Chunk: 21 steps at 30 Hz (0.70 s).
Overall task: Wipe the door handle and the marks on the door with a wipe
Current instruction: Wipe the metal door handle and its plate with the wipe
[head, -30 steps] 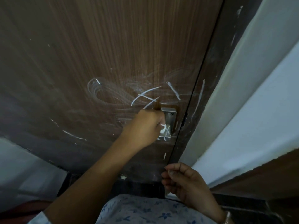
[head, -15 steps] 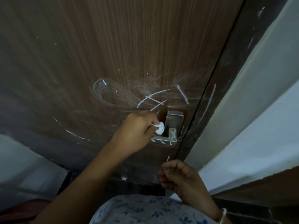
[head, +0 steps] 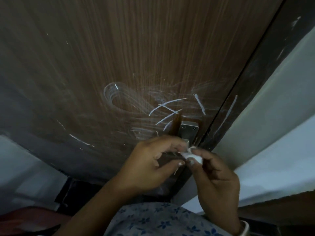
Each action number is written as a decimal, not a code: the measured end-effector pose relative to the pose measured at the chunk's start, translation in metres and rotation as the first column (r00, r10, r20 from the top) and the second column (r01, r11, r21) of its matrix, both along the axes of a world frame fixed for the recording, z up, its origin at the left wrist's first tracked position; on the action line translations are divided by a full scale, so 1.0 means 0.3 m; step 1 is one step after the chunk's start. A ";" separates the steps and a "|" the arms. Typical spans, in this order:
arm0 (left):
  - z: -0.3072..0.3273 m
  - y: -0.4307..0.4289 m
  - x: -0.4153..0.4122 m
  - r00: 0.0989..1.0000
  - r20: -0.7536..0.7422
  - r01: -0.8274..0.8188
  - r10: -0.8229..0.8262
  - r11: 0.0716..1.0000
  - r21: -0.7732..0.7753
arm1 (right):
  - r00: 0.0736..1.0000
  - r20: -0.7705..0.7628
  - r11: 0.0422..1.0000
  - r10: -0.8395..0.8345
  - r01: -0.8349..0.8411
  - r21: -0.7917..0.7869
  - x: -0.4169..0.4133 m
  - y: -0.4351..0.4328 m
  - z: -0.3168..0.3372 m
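- Brown wood-grain door (head: 119, 57) is filling your view, its dark frame (head: 255, 82) running along the right edge.
- White marks (head: 167, 107) are streaking the panel just above and left of the metal door handle (head: 189, 131).
- Your left hand (head: 150, 164) and right hand (head: 216, 172) are meeting just below the handle, fingertips pinching a small white wipe (head: 193, 155) between them.
- Each grip is narrowing onto that wipe, off the door.

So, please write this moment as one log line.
small white wipe | pinched between left hand and right hand | white chalk marks unwiped
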<state>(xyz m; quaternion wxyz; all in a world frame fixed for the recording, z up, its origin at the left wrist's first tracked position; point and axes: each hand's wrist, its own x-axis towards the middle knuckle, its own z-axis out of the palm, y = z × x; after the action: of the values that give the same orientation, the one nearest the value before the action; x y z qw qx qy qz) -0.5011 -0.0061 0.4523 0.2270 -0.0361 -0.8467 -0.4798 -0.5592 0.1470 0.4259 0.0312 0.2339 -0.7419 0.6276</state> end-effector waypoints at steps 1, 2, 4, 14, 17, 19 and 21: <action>0.002 -0.020 0.005 0.999 -0.004 -0.048 0.048 0.999 0.006 | 0.975 -0.210 0.988 -0.072 0.099 0.120 -0.012 0.004 -0.003; 0.001 -0.042 0.010 0.993 -0.014 -0.114 0.115 0.993 0.013 | 0.919 -0.381 0.962 -0.099 0.186 0.201 -0.022 0.004 -0.007; -0.013 -0.083 0.018 0.966 -0.042 -0.255 0.256 0.967 0.026 | 0.854 -0.515 0.910 -0.072 0.268 0.317 -0.032 -0.007 -0.010; -0.120 -0.157 0.040 0.926 0.054 -0.377 0.373 0.920 0.108 | 0.770 -0.634 0.761 0.074 0.367 0.535 -0.096 -0.071 -0.018; -0.135 -0.163 0.045 0.936 0.074 -0.350 0.343 0.928 0.125 | 0.731 -0.665 0.749 0.153 0.353 0.561 -0.089 -0.091 -0.017; -0.141 -0.167 0.048 0.937 0.076 -0.349 0.341 0.926 0.143 | 0.736 -0.651 0.750 0.186 0.321 0.578 -0.090 -0.098 -0.011; -0.145 -0.171 0.050 0.938 0.083 -0.345 0.336 0.924 0.164 | 0.757 -0.616 0.751 0.215 0.275 0.601 -0.094 -0.094 0.003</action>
<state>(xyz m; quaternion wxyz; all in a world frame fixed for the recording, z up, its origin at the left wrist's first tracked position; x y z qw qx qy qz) -0.4860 -0.0574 0.4089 0.2867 0.1444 -0.8001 -0.5067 -0.5873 0.1187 0.4269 0.2134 0.4196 -0.8589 0.2015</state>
